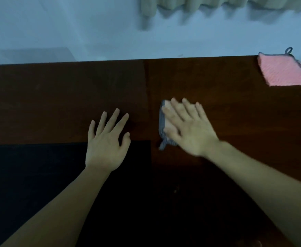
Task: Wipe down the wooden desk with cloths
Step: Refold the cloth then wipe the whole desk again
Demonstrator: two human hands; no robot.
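Note:
The dark brown wooden desk fills the middle of the head view. My right hand lies flat with straight fingers on a small folded cloth, pale with a grey edge, pressing it onto the desk right of centre; most of the cloth is hidden under the palm. My left hand rests flat on the desk near its front edge, fingers spread and holding nothing. A second folded cloth, pink with a grey border and loop, lies at the desk's far right corner.
A pale blue wall runs behind the desk's far edge, with beige curtains hanging at the top right. A black area lies below the desk's front edge on the left.

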